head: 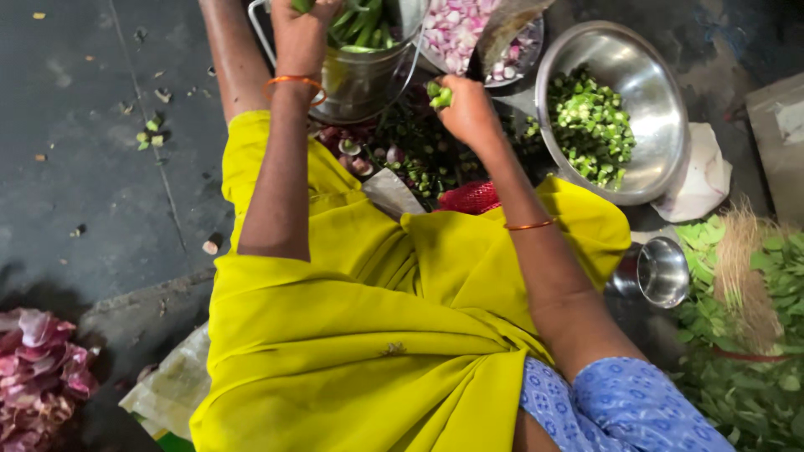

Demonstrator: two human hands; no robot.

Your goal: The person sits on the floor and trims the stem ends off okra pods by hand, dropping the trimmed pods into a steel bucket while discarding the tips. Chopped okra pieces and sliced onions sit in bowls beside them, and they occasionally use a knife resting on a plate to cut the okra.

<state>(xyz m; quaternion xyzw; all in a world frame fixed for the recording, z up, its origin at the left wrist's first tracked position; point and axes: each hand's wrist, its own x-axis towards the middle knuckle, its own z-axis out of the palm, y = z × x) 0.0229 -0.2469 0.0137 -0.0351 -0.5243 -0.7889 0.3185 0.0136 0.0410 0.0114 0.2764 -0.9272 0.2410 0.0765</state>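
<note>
Dark floor (100, 167) lay below; left hand (303, 18) gripped okra in the steel pot (360, 79), right hand (466, 107) clutched cut okra pieces (439, 95) beside the steel bowl (662, 109).

Glossy smooth metal bowl (662, 109), matt yellow cloth (377, 335), rough grey floor (75, 125)

We look down on a dark grey floor (92, 159), stained and dull, with a thin seam running across its left part. Small vegetable scraps (149, 132) lie scattered on it. At lower left we see a heap of purple-pink peelings (38, 372); at right, a spread of green leaves (754, 335) just beside a pale cloth (703, 176). Light is soft and even, without hard shadows.
</note>
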